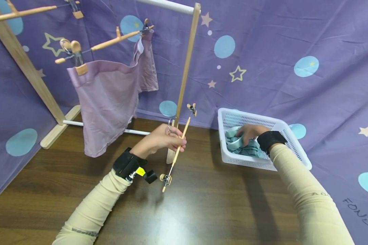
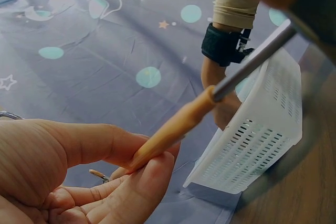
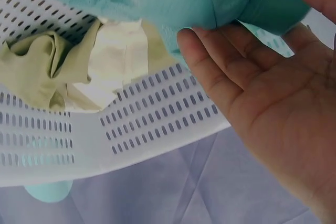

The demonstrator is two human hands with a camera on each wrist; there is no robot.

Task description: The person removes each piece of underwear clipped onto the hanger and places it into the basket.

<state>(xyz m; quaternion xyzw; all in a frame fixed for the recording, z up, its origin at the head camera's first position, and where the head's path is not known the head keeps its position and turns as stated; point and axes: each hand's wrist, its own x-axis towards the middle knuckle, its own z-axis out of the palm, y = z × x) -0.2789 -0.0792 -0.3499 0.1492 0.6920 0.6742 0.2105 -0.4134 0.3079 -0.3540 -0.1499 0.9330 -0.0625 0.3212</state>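
Note:
My left hand (image 1: 162, 137) pinches the wooden bar of a clip hanger (image 1: 184, 131) between thumb and fingers. The hanger slants, with a clip at either end and nothing in them. Inside the white basket (image 1: 294, 144), my right hand (image 3: 283, 93) holds a bunched teal garment (image 3: 173, 1). Its fingers reach under the fabric, and the thumb lies at the upper right in the right wrist view. Beneath the teal fabric lies an olive and cream cloth (image 3: 121, 53).
A wooden rack with an upright post (image 1: 188, 64) stands at the left back. From it hangs a clip hanger (image 1: 115, 39) with pink shorts (image 1: 107, 98) in its clips. Another hanger (image 1: 23, 13) is at the upper left. A patterned purple curtain (image 1: 260, 30) backs the brown table (image 1: 202, 211).

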